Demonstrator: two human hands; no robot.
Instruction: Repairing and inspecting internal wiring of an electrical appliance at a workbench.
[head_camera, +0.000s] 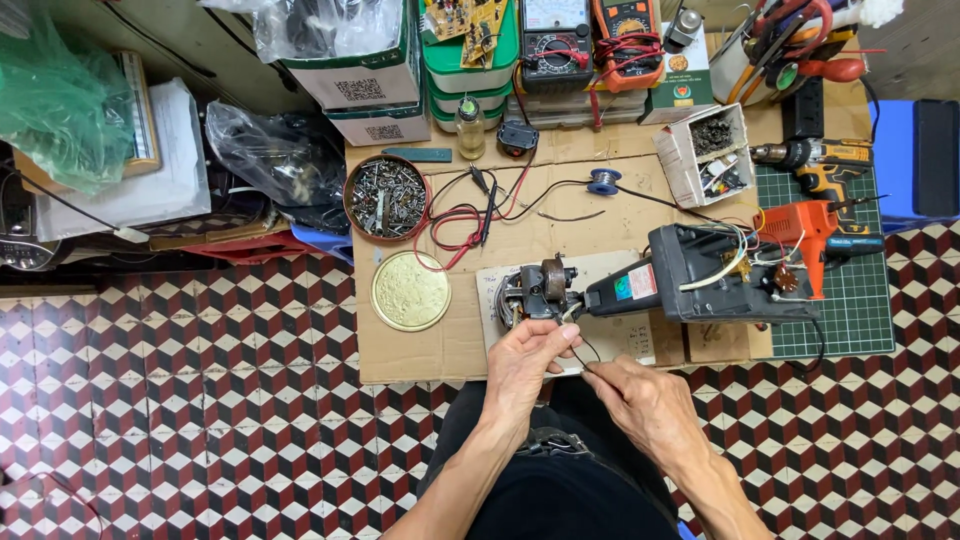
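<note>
Head view is showing both my hands working at the near edge of the cardboard sheet lying on the floor. My left hand is closing its grip on a thin black wire beside the one electric motor, while my right hand is pinching the same wire's other end. The motor is touching one black power tool. Farther off, two multimeters are standing side by side, two drills are lying on one green mat, and one bowl of screws is sitting near one brass lid
</note>
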